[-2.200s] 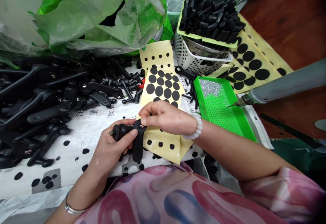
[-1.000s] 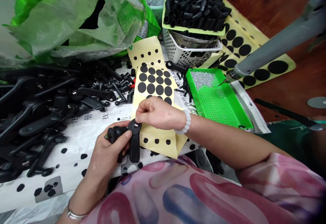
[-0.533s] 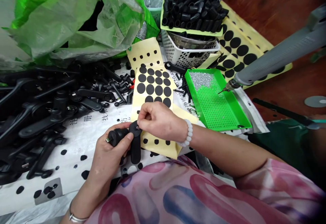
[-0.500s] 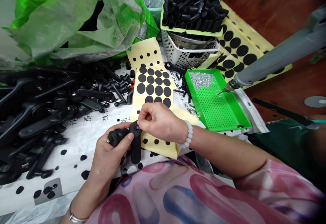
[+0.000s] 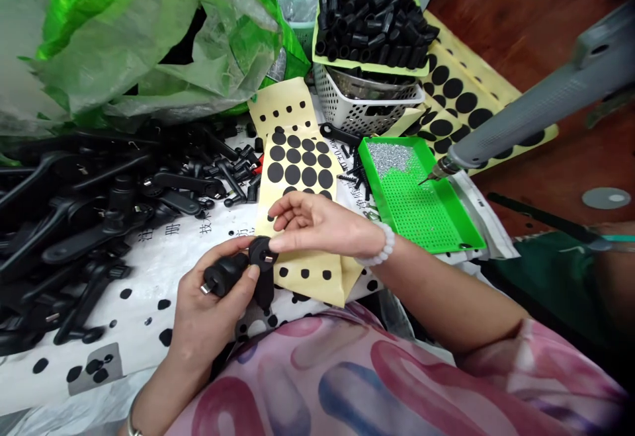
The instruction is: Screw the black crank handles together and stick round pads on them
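Observation:
My left hand (image 5: 206, 310) is wrapped round a black plastic arm assembly (image 5: 225, 274). The piece has a thick cylinder with a small metal tab sticking out, a round joint with a metal piece in its middle, and an arm pointing down. My right hand (image 5: 330, 224) is open beside it, thumb tip at the edge of the round joint and the other fingers apart from it. Under my right hand lies a cream backing sheet (image 5: 327, 261) with round black stickers (image 5: 292, 174).
Black plastic arms (image 5: 89, 231) are heaped on the left. A green tray (image 5: 417, 221) holds small silver screws (image 5: 389, 157); a grey electric screwdriver (image 5: 520, 115) hangs over it. Behind are a white basket (image 5: 342, 102), piled black tubes (image 5: 372, 26) and a green-and-white bag (image 5: 114, 39).
My right fingers have opened from a pinch over the round joint, leaving its metal piece in view. The assembly has turned slightly in my left hand.

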Demonstrator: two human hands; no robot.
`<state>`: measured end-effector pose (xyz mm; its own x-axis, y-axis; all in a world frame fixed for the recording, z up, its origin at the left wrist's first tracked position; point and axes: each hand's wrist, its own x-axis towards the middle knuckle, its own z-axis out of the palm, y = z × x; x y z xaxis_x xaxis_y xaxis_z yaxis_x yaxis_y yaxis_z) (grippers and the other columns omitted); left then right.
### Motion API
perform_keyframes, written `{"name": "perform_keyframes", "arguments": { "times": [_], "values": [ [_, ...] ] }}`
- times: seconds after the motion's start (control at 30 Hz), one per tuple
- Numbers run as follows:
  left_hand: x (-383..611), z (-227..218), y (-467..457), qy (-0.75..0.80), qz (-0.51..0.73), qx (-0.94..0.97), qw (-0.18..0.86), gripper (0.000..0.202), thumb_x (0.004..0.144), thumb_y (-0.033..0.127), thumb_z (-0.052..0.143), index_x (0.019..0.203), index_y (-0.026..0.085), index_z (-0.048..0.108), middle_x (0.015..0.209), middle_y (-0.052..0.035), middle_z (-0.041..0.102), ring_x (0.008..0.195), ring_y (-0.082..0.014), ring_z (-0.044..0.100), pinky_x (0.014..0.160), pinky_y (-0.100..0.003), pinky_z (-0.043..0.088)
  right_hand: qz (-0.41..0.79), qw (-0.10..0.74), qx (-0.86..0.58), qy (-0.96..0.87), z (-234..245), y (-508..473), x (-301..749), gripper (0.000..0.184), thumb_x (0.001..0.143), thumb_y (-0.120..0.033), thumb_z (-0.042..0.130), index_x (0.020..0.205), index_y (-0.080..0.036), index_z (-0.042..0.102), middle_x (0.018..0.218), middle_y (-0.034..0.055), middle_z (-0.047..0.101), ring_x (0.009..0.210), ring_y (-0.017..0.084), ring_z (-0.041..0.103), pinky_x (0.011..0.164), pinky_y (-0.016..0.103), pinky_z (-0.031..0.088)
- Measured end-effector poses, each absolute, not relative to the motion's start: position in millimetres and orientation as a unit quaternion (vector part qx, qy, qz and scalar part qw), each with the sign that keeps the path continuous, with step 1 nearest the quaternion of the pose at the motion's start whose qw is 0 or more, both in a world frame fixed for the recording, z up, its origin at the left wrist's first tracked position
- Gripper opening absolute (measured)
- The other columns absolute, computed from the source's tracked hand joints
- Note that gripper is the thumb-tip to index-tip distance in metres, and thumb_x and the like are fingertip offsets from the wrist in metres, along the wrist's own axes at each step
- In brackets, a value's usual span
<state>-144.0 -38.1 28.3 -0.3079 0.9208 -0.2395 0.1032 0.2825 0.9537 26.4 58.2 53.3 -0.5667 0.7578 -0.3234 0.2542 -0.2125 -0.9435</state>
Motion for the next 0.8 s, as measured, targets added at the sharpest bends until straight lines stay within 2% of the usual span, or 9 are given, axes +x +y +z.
{"name": "perform_keyframes", "arguments": {
  "times": [0.07,0.1,0.23,0.33,0.43,0.67,0.7,0.8],
  "values": [
    [-145.8,26.5,-37.3,0.652,0.466,0.360,0.478,0.036,0.067,0.034,0.073,0.100,0.022,0.066,0.060,0.0043,0.058,0.048,-0.0097,0.047,0.044,-0.019,0.039,0.706,0.210,-0.383,-0.557,53.4,62.4,27.9,0.031,0.074,-0.034,0.067,0.092,-0.013,0.055,0.082,0.0022,0.058,0.068,0.008,0.056,0.069,0.024,0.048],
    [-146.8,24.9,-36.7,0.646,0.465,0.352,0.492,0.037,0.067,0.034,0.073,0.101,0.021,0.066,0.055,0.0054,0.055,0.045,-0.0094,0.045,0.042,-0.019,0.038,0.714,0.220,-0.374,-0.550,53.2,63.6,27.9,0.029,0.076,-0.038,0.065,0.088,-0.013,0.057,0.079,0.0020,0.059,0.066,0.008,0.056,0.066,0.023,0.047],
    [-148.6,18.1,-33.8,0.637,0.461,0.353,0.506,0.038,0.068,0.034,0.071,0.102,0.019,0.064,0.049,0.0065,0.052,0.041,-0.0087,0.043,0.040,-0.018,0.036,0.696,0.223,-0.379,-0.567,51.2,62.4,22.4,0.039,0.073,-0.050,0.066,0.076,-0.012,0.058,0.068,-0.0001,0.057,0.055,0.006,0.050,0.055,0.021,0.041],
    [-147.8,15.9,-32.6,0.639,0.464,0.363,0.494,0.037,0.067,0.033,0.072,0.100,0.019,0.065,0.051,0.0062,0.053,0.042,-0.0091,0.044,0.039,-0.019,0.037,0.687,0.218,-0.381,-0.579,50.3,58.8,14.9,0.038,0.072,-0.048,0.068,0.073,-0.012,0.058,0.062,-0.0028,0.053,0.052,0.004,0.045,0.049,0.019,0.036],
    [-146.9,15.3,-32.8,0.641,0.469,0.370,0.481,0.035,0.067,0.032,0.071,0.099,0.019,0.065,0.051,0.0061,0.053,0.041,-0.0090,0.044,0.039,-0.019,0.037,0.683,0.222,-0.380,-0.583,51.2,56.6,8.8,0.029,0.073,-0.038,0.070,0.072,-0.011,0.058,0.064,-0.0033,0.054,0.055,0.004,0.045,0.050,0.018,0.036],
    [-149.7,11.1,-32.6,0.623,0.491,0.344,0.503,0.035,0.065,0.028,0.073,0.097,0.018,0.065,0.047,0.0071,0.051,0.038,-0.0083,0.042,0.038,-0.018,0.035,0.718,0.197,-0.355,-0.566,43.6,55.7,12.2,0.009,0.078,-0.017,0.064,0.079,-0.011,0.057,0.066,-0.0036,0.055,0.056,0.004,0.049,0.054,0.018,0.042],
    [-150.5,10.4,-31.8,0.616,0.498,0.337,0.509,0.034,0.066,0.028,0.073,0.097,0.018,0.064,0.047,0.0072,0.051,0.039,-0.0082,0.043,0.038,-0.018,0.035,0.745,0.193,-0.333,-0.545,39.5,55.4,14.4,0.009,0.078,-0.014,0.062,0.085,-0.012,0.057,0.068,-0.0036,0.056,0.057,0.004,0.051,0.057,0.018,0.044],
    [-152.7,9.1,-28.7,0.589,0.521,0.308,0.535,0.031,0.069,0.026,0.071,0.097,0.018,0.062,0.046,0.0073,0.052,0.038,-0.0079,0.043,0.039,-0.017,0.034,0.812,0.183,-0.274,-0.483,27.6,54.0,20.1,0.030,0.078,-0.008,0.058,0.107,-0.013,0.053,0.075,-0.0023,0.059,0.064,0.006,0.057,0.064,0.020,0.048]
  ]
}}
